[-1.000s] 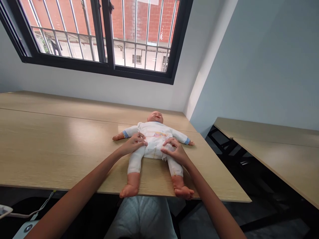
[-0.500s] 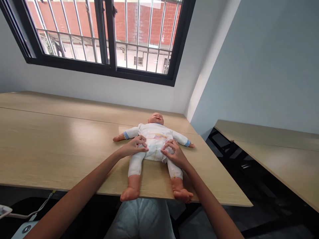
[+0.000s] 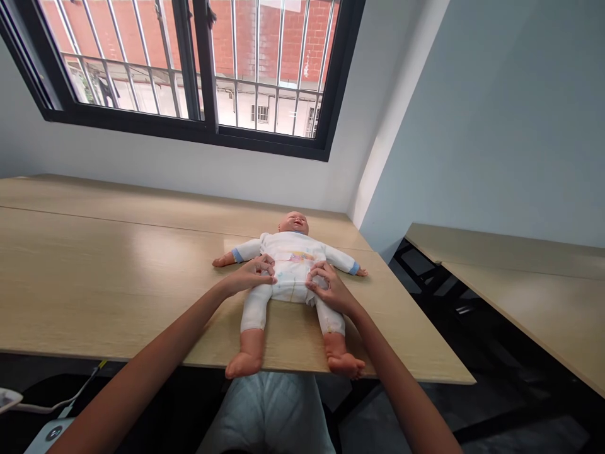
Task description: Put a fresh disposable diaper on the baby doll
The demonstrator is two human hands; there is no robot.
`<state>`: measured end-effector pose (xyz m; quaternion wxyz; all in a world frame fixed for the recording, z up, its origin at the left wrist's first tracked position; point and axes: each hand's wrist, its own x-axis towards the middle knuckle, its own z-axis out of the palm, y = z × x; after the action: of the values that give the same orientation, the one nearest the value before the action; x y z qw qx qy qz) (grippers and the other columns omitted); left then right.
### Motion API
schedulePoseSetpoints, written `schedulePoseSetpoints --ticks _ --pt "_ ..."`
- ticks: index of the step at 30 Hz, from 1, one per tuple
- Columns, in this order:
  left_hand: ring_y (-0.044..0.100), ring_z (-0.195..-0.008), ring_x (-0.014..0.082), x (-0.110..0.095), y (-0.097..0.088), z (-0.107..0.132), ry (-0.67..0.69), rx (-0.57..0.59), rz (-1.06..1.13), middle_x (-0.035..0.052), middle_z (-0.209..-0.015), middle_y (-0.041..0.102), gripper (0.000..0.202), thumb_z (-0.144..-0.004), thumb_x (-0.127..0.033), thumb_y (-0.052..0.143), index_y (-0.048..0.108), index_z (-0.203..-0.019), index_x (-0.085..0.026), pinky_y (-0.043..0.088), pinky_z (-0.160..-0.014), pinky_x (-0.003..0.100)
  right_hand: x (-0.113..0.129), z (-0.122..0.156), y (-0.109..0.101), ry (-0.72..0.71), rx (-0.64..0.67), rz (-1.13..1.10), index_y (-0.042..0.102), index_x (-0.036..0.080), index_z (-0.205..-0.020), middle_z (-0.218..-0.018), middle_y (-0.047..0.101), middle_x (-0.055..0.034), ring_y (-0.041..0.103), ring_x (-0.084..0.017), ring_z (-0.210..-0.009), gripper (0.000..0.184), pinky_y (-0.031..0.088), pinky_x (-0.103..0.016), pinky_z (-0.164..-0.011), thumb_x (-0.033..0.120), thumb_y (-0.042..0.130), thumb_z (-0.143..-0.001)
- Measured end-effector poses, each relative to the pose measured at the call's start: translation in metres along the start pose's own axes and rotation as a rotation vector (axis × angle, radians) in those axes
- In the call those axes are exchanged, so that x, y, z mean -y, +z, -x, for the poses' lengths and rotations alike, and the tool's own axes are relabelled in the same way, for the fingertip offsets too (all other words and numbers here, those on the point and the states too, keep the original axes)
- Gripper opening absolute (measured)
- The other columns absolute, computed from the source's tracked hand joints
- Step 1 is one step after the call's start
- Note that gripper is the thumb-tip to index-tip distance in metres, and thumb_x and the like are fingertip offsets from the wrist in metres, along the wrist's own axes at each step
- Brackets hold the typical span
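Observation:
A baby doll (image 3: 293, 244) in a white suit with blue cuffs lies on its back on the table, feet toward me. Round its hips is a white diaper (image 3: 289, 287) with a coloured band across the front. My left hand (image 3: 249, 275) is at the diaper's left side, thumb and curled fingers closed on its edge. On the opposite side my right hand (image 3: 331, 290) pinches the diaper's edge by the leg opening. The fingertips partly cover the diaper's sides.
The wooden table (image 3: 118, 284) has its front edge just under the doll's feet. A barred window (image 3: 208, 69) is in the wall behind. A second table (image 3: 529, 302) stands to the right, across a gap. At lower left are a white device (image 3: 50, 435) and a cable (image 3: 70, 397).
The view has shifted slightly. Both hands stay at the diaper's sides; the left fingertips have moved a little outward, and the doll lies as before.

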<state>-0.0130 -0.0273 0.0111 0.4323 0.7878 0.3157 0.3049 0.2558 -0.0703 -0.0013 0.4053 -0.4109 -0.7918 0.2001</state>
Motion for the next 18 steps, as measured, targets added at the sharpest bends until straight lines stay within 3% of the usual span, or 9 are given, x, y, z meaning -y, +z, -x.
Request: schedulePoseSetpoints --ticks 5,9,13,15,18 --pt "0.048 -0.094 0.0201 -0.005 0.0 0.003 -0.034 -0.027 0.05 0.0053 -0.104 0.049 0.039 -0.071 -0.052 0.075 0.064 -0.066 -0.015 0.04 -0.081 0.029 0.005 0.002 0.0 0.021 -0.037 -0.093 0.064 0.019 -0.085 -0.103 0.054 -0.0078 0.052 -0.023 -0.107 0.028 0.036 -0.04 -0.104 0.048 0.065 -0.083" --pt "0.051 -0.089 0.0183 -0.001 0.004 0.002 -0.056 -0.141 0.208 0.0049 -0.096 0.054 0.042 -0.071 -0.054 0.075 0.062 -0.075 -0.014 0.041 -0.075 0.027 0.008 0.002 0.001 0.114 -0.108 -0.139 0.062 0.02 -0.095 -0.107 0.057 -0.0075 0.054 -0.023 -0.108 0.038 0.04 -0.038 -0.1 0.054 0.067 -0.079" --pt "0.049 -0.073 0.014 0.01 0.004 -0.001 -0.241 -0.362 0.424 0.0009 -0.077 0.053 0.05 -0.067 -0.058 0.078 0.057 -0.079 -0.014 0.039 -0.064 0.023 -0.008 -0.002 0.006 0.314 -0.346 -0.269 0.058 0.019 -0.103 -0.112 0.06 -0.0118 0.056 -0.025 -0.103 0.053 0.048 -0.039 -0.089 0.062 0.068 -0.072" --pt "0.052 -0.075 0.0147 0.015 0.001 -0.001 -0.362 -0.458 0.534 0.0026 -0.08 0.056 0.054 -0.062 -0.058 0.082 0.056 -0.081 -0.014 0.044 -0.067 0.024 -0.02 -0.002 0.009 0.366 -0.442 -0.339 0.056 0.019 -0.106 -0.111 0.061 -0.0139 0.059 -0.026 -0.101 0.057 0.051 -0.039 -0.084 0.065 0.064 -0.074" --pt "0.057 -0.086 0.0174 0.021 -0.002 -0.003 -0.44 -0.483 0.651 0.0085 -0.092 0.061 0.051 -0.068 -0.055 0.081 0.058 -0.089 -0.014 0.05 -0.076 0.025 -0.034 -0.002 0.011 0.363 -0.433 -0.374 0.057 0.019 -0.11 -0.106 0.063 -0.0143 0.063 -0.027 -0.096 0.056 0.053 -0.039 -0.077 0.068 0.048 -0.085"
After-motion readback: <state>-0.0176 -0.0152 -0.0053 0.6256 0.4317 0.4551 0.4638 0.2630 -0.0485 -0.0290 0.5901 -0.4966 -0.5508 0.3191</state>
